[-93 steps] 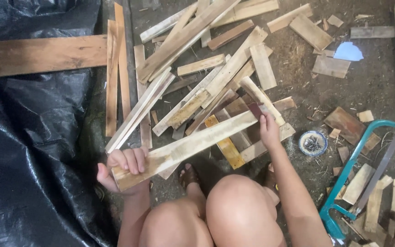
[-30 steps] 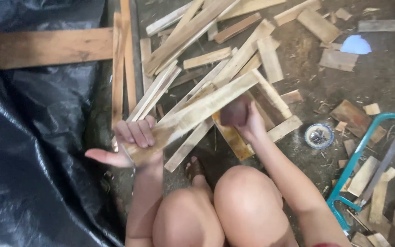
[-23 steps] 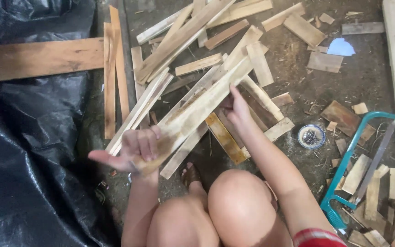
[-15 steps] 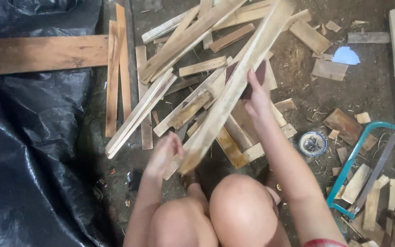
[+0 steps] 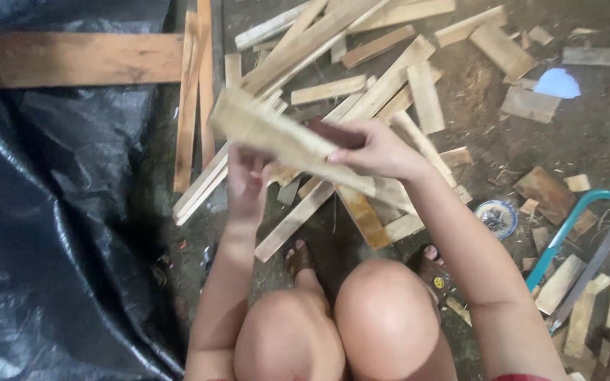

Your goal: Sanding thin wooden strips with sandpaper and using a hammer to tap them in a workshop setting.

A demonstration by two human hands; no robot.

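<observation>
The person is working with bare left hand (image 5: 248,180) and right hand (image 5: 379,148), arms and knees uncovered, wearing dark sandals (image 5: 432,271) and showing a red garment edge (image 5: 524,377) near right.

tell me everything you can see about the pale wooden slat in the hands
The pale wooden slat is a flat, rough-sawn strip of light wood, motion-blurred, held in the air above the pile of wood offcuts. It slants from upper left down to lower right. The right hand grips its middle from above; the left hand touches it from below.
</observation>
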